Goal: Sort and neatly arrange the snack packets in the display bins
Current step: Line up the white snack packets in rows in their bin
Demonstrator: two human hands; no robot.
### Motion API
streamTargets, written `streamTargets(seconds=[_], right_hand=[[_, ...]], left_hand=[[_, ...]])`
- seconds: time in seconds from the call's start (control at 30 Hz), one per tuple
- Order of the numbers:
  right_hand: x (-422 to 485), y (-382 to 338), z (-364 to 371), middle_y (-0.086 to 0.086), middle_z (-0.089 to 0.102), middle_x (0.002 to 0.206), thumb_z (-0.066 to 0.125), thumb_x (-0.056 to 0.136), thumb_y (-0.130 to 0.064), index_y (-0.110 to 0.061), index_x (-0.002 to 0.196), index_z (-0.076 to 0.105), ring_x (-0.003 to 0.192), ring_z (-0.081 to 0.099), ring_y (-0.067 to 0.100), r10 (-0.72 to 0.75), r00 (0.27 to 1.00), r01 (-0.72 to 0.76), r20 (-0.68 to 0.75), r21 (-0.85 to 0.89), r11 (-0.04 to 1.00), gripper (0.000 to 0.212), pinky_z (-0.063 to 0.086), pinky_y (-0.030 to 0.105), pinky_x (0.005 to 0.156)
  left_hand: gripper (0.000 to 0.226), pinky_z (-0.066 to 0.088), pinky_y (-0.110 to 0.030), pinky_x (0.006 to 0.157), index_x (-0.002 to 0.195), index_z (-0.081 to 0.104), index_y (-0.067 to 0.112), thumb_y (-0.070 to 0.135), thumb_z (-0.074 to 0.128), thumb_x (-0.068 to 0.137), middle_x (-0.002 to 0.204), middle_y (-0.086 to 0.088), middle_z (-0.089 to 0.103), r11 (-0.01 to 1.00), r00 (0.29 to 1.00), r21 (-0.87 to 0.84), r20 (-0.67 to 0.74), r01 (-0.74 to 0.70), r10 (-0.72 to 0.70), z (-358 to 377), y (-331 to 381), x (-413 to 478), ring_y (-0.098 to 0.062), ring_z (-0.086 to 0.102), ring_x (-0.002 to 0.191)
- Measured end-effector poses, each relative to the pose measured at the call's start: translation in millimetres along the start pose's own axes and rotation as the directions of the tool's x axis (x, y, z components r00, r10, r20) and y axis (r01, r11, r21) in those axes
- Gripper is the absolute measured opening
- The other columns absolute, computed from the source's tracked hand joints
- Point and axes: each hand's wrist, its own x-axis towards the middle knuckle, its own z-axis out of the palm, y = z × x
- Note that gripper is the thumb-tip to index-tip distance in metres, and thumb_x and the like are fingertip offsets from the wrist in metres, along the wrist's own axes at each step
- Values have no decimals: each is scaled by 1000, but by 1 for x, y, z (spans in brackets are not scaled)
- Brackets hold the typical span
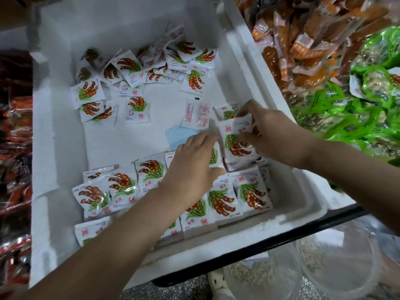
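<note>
Tamarind packet (234, 137), white with brown-pod print: gripped by our right hand (275, 131) against the right wall of the white foam bin (249, 68), just above the ordered row (251, 191) along the bin's near edge. Our left hand (190, 167) lies flat on that row, fingers straight, grasping nothing. Step in hand, as we judge it: extending the rows at the near right corner. The next move calls for laying the packet face-up, print aligned with its neighbours, then drawing from the loose packets (138, 68) scattered toward the far edge. One face-down packet (195, 113) at mid-bin wants turning. Orange packets (303, 40) and green packets (368, 94) lie beyond the right wall.
</note>
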Motion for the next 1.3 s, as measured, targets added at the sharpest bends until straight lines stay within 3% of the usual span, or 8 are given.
streamTargets(seconds=[0.2, 0.37, 0.63, 0.73, 0.87, 1.1, 1.17, 1.3], right_hand=[[14, 6, 15, 13, 38, 133, 48, 94, -5, -6, 135, 35, 121, 43, 30, -38, 982, 92, 183, -297, 950, 43, 35, 34, 99], [9, 5, 16, 3, 19, 155, 44, 98, -29, -14, 150, 8, 141, 19, 23, -144, 950, 282, 278, -562, 777, 65, 13, 33, 113], [19, 10, 17, 6, 42, 139, 50, 93, -1, -17, 147, 28, 128, 40, 23, -221, 945, 305, 241, -408, 861, 60, 32, 31, 104], [16, 5, 14, 4, 44, 139, 57, 92, -17, -17, 142, 35, 128, 39, 21, -242, 954, 291, 178, -355, 888, 55, 28, 26, 101], [4, 5, 12, -5, 36, 145, 66, 85, -34, -24, 142, 34, 133, 32, 12, -242, 921, 357, 304, -416, 836, 66, 29, 22, 98], [1, 11, 14, -4, 20, 156, 60, 89, -10, -24, 148, 22, 142, 23, 11, -213, 920, 335, 330, -374, 865, 72, 19, 20, 111], [2, 11, 13, -7, 11, 158, 59, 91, -11, -25, 150, 16, 144, 12, 7, -198, 910, 324, 365, -328, 887, 74, 10, 18, 112], [20, -1, 3, -4, 30, 152, 59, 92, -13, -20, 147, 27, 136, 31, 12, -196, 965, 229, 174, -194, 954, 64, 16, 7, 98]], left_hand=[[69, 15, -23, 103, 148, 27, 21, 35, 62, 90, 150, 4, 32, 993, 1000, 116, 9, 14, -15, 8, -4, 2, -15, 26, 137], [70, 16, -23, 103, 150, 23, 21, 38, 59, 92, 147, 3, 33, 990, 1000, 141, -15, 21, -19, 10, -3, 2, -16, 28, 134], [66, 15, -24, 103, 149, 25, 19, 36, 56, 93, 148, 2, 32, 986, 999, 166, -32, 6, -1, 14, -3, 0, -17, 28, 134], [65, 20, -28, 106, 147, 31, 15, 34, 60, 91, 147, -2, 36, 987, 999, 157, -34, 16, -11, 14, -1, -1, -21, 32, 134], [65, 41, -43, 96, 131, 53, 2, 23, 79, 75, 128, -15, 57, 985, 998, 173, -58, 15, -5, 19, -5, -4, -35, 53, 117], [70, 15, -27, 112, 152, 19, 16, 34, 55, 95, 152, 0, 26, 990, 998, 131, -30, -45, 50, 13, -5, -4, -17, 23, 140], [67, 16, -28, 112, 151, 22, 15, 33, 54, 95, 152, -1, 28, 995, 997, 80, -36, -61, 64, 10, -5, -5, -18, 24, 139], [54, 24, -29, 110, 146, 34, 17, 33, 50, 98, 147, -3, 35, 999, 994, -21, -96, -50, 48, 2, -16, 2, -19, 30, 135]])
